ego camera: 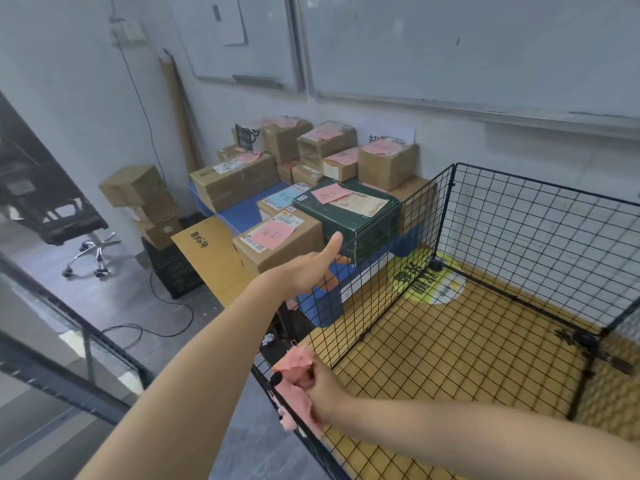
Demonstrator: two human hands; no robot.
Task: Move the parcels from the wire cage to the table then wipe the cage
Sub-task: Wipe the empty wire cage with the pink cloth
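The black wire cage [540, 237] stands at the right with no parcels inside, only a yellow floor mat [460, 351]. Several cardboard parcels sit on the blue table [242, 211] beside it, among them a dark green box [349, 220] at the table's front corner. My left hand [313, 266] reaches over the cage's left wall, thumb up beside the green box and fingers under its near bottom edge. My right hand [320, 386] grips a pink cloth [294, 393] pressed on the cage's near left top rail.
Stacked cardboard boxes [145, 202] and a black crate [173, 268] stand on the floor left of the table, with a flat cardboard sheet [211, 258] leaning there. An office chair [69, 223] is further left. Cables lie on the floor. Whiteboards hang on the wall.
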